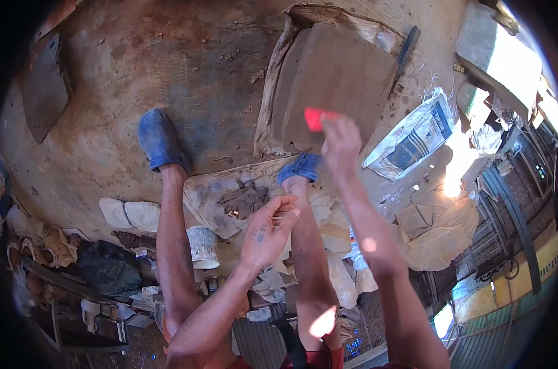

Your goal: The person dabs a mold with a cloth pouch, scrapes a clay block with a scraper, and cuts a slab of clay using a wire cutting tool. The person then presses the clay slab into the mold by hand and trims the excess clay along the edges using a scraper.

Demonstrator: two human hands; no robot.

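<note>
A broad brown slab (pixel 346 74), smooth-faced and apparently clay, lies on the bare earthen floor (pixel 107 80) atop a pale, dirt-stained cloth (pixel 383 38), just beyond the worker's right foot. A blue-and-white sack (pixel 414 138) lies to its right; blue clogs (pixel 159 138) cover the worker's feet. The right hand (pixel 342 144) reaches over the slab's near part, fingers clamped on a small, flat red tool (pixel 316 119) – slightly blurred, so whether it touches the surface cannot be told. The left hand (pixel 270 230) hangs nearer the body, above the right shin, its fingers bent toward the thumb; whether the tips meet or pinch anything cannot be told. The step in hand looks like dressing the slab's face – the next move would seem to call for a firm grip and the red edge laid flat, with even pressure.
</note>
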